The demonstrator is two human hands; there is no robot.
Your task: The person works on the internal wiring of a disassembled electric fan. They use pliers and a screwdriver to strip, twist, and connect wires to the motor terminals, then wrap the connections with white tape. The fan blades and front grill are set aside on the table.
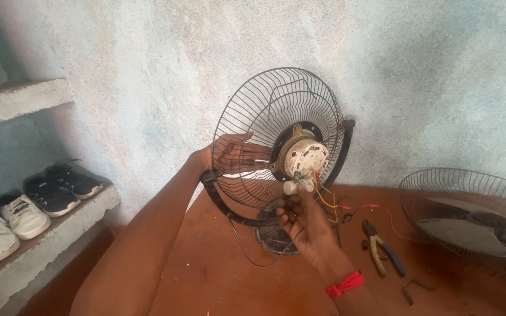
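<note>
A fan's rear wire guard [265,111] stands tilted on a reddish floor, with the bare white motor [306,157] at its centre and a dark curved bracket [229,208] around it. My left hand [232,153] reaches behind the guard, palm open against the wires, steadying it. My right hand [306,219], with a red thread on its wrist, pinches a small white part [293,186] just below the motor, where yellow and red wires [326,202] hang loose.
Pliers with blue and yellow handles [382,251] lie on the floor to the right. A second wire guard with a fan blade [469,219] lies at far right. Shoes [24,213] sit on a concrete ledge at left. A plastered wall stands behind.
</note>
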